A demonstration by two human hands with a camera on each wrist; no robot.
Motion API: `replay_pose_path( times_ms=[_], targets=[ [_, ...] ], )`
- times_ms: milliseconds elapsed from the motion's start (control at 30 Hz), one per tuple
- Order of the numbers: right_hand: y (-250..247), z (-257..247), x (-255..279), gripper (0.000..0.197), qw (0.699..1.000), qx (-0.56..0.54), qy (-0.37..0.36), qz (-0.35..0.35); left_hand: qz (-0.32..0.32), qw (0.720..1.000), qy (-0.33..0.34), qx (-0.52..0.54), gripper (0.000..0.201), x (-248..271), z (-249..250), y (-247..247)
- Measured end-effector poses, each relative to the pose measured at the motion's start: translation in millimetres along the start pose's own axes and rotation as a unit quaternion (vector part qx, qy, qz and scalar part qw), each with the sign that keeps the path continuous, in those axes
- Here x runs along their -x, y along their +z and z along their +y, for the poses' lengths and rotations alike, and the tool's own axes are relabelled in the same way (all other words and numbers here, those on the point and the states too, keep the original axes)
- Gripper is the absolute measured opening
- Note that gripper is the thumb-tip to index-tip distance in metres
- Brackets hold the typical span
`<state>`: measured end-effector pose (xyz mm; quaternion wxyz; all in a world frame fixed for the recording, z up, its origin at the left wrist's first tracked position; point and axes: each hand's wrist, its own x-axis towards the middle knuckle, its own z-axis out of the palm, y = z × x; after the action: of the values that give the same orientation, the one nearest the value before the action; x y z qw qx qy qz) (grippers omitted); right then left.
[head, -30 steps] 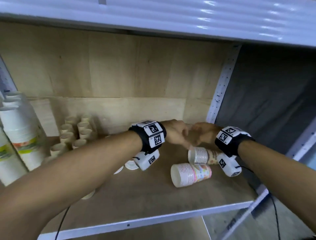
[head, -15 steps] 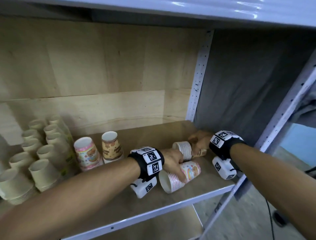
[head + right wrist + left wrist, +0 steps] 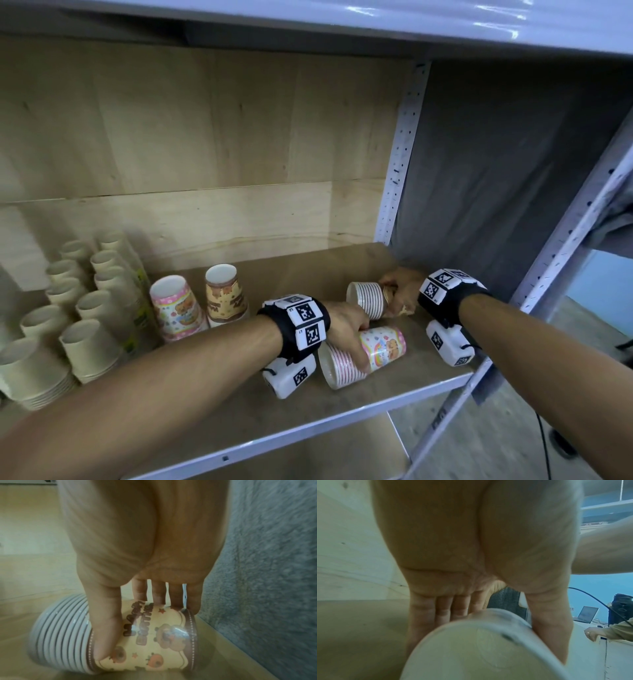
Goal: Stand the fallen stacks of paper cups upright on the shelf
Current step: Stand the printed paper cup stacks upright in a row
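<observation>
Two stacks of paper cups lie on their sides on the wooden shelf [image 3: 239, 407]. The pink rainbow-print stack [image 3: 383, 346] lies near the front edge, rims to the left. My left hand [image 3: 347, 330] grips it from above, with fingers on one side and the thumb on the other side of the stack [image 3: 479, 649]. Behind it lies the brown bear-print stack [image 3: 366, 298], held at its base end by my right hand [image 3: 399, 291]. In the right wrist view the thumb and fingers [image 3: 159, 596] wrap round this stack [image 3: 154, 642].
A pink stack [image 3: 176, 308] and a brown stack [image 3: 224, 294] stand base up further left. Several plain cream stacks [image 3: 85, 308] fill the left end. A perforated metal post [image 3: 399, 154] and a grey cloth wall [image 3: 496, 188] close the right side.
My left hand has left the right hand's side and come down onto the pink stack. The right hand stays on the brown stack. The head view has swung to the right.
</observation>
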<state>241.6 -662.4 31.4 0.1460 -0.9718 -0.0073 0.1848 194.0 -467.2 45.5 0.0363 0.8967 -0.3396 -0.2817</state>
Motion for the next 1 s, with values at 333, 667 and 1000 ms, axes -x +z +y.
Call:
replay_pose_path(
  times_ms=[333, 667, 1000],
  targets=[
    [-2.7, -1.7, 5.5, 0.071, 1.000, 0.007, 0.014, -0.003, 0.012, 1.000, 0.004, -0.007, 0.071, 0.0, -12.2, 0.1],
    [-17.0, -25.0, 2.2, 0.065, 0.999, -0.038, 0.014, 0.036, 0.104, 0.989, -0.029, 0.101, 0.058, 6.5, -58.4, -19.5],
    [-44.6, -75.9, -4.2, 0.059, 0.997, 0.004, -0.035, 0.067, 0.288, 0.916, -0.125, 0.250, 0.081, -2.2, -103.1, -19.1]
  ],
)
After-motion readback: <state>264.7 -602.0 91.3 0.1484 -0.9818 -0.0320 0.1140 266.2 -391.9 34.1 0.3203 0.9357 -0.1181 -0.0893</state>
